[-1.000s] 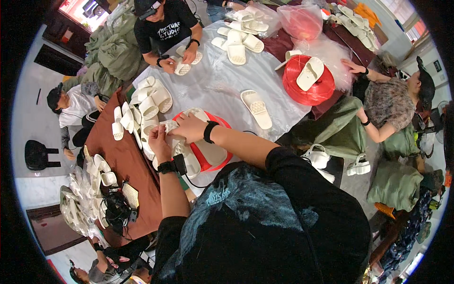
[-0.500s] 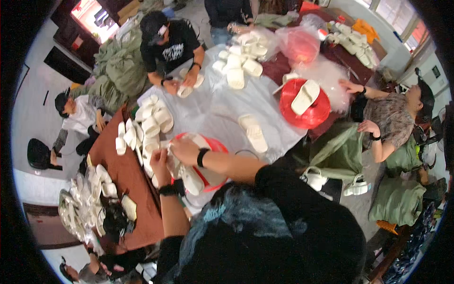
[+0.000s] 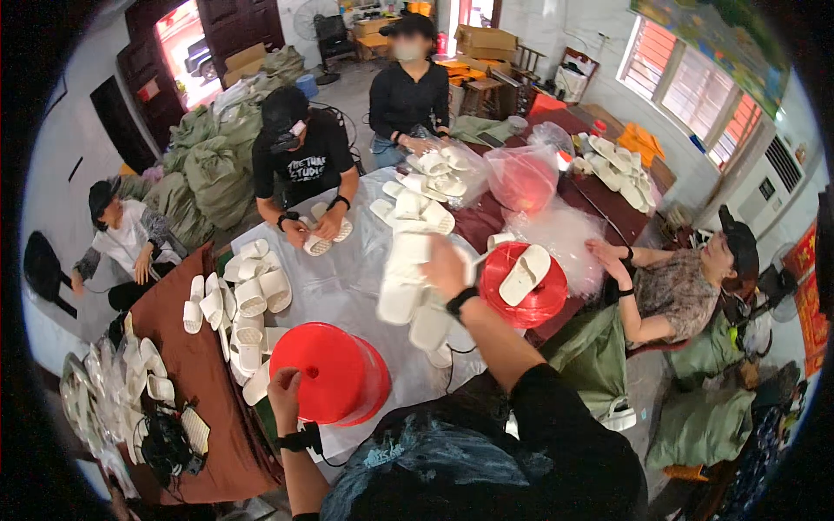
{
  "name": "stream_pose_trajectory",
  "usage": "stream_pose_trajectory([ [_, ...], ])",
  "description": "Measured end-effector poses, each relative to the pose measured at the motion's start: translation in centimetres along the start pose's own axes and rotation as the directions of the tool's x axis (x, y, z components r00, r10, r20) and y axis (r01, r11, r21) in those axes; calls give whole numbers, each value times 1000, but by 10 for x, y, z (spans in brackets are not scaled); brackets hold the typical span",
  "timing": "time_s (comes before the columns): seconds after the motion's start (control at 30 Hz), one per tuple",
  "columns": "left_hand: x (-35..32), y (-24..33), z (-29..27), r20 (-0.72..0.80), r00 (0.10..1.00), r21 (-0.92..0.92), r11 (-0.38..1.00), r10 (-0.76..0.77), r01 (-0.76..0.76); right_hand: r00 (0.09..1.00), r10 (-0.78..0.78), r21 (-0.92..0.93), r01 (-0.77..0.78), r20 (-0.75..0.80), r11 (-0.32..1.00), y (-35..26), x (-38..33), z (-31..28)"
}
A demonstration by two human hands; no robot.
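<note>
My right hand (image 3: pixel 448 267), blurred by motion, is closed on a pair of white slide slippers (image 3: pixel 404 280) in the air over the plastic-covered table (image 3: pixel 334 282). One slipper hangs lower, below the fingers. At the left edge of a round red plastic stool (image 3: pixel 334 360) is my left hand (image 3: pixel 284 398), its fingers loosely curled with nothing visible in them. Beyond it lies a heap of white slippers (image 3: pixel 252 300). To the right of the slippers I hold, one more white slipper (image 3: pixel 525 274) rests on a second red stool (image 3: pixel 546 304).
Across the table a person (image 3: pixel 304 165) handles a slipper, and another person (image 3: pixel 413 104) stands beside a slipper pile (image 3: pixel 417 204). A seated person (image 3: pixel 686 282) is at the right by clear plastic bags (image 3: pixel 565 247). Green sacks (image 3: pixel 217 178) and a brown-covered table (image 3: pixel 187 373) stand left.
My right hand has swung away to the right with the slippers, uncovering the red stool top. My left hand has let go and dropped lower. The view has tilted up.
</note>
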State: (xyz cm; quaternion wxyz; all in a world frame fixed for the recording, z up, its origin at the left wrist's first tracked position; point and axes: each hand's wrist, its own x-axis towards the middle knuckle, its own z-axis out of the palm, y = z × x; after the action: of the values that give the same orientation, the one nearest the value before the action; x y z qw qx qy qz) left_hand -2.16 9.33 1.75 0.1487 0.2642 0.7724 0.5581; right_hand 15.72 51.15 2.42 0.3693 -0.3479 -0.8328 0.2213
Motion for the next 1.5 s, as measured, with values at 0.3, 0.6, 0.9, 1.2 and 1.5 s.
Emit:
stream_pose_trajectory([
  [0.3, -36, -21, 32, -203, 966, 330, 940, 161, -87, 751, 655, 392, -578, -86, 715, 195, 18, -36],
  [0.6, -27, -9, 45, -178, 953, 438, 887, 246, -147, 479, 794, 783, -296, -374, 547, 243, 72, -69],
  [0.9, -33, -7, 38, -216, 931, 514, 845, 293, -147, 913, 384, -212, -406, -136, 889, 151, -22, -15],
  [1.2, -29, -1, 47, -210, 922, 501, 845, 325, -184, 847, 455, -621, -206, 273, 756, 159, -138, 0],
  [1.5, -42, 4, 39, -274, 904, 495, 854, 328, -159, 709, 681, -645, -437, 181, 627, 135, -115, -27],
])
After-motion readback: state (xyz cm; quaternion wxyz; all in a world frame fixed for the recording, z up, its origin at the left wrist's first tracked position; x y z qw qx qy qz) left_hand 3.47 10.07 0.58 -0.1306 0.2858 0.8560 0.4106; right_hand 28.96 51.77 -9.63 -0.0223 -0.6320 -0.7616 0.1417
